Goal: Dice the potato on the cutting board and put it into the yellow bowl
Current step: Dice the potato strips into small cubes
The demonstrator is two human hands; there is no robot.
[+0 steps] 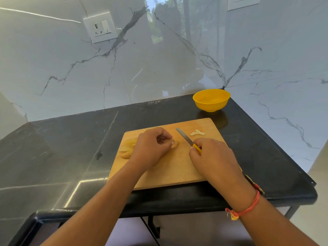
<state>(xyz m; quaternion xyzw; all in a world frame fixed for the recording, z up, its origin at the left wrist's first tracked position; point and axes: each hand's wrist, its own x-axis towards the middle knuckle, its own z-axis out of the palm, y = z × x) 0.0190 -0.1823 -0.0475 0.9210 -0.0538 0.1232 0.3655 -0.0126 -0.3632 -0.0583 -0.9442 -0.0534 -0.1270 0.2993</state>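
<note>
On the wooden cutting board point(168, 171), the left hand point(150, 150) curls its fingers onto a potato strip point(176, 143). More potato pieces point(126, 148) lie partly hidden behind that hand. The right hand point(213, 157) grips a yellow-handled knife point(183, 136), with its blade between the strip and a few diced bits point(197, 133). The yellow bowl point(211, 100) sits beyond the board on the dark surface point(71, 148).

My two forearms are bare all the way to my left hand point(150, 148) and my right hand point(214, 157). My right wrist wears a thin orange-red thread band point(248, 208), a few strands wound together. It is tied in a knot point(232, 214) on the wrist's inner side, with a short frayed tuft of yellow and orange ends.
</note>
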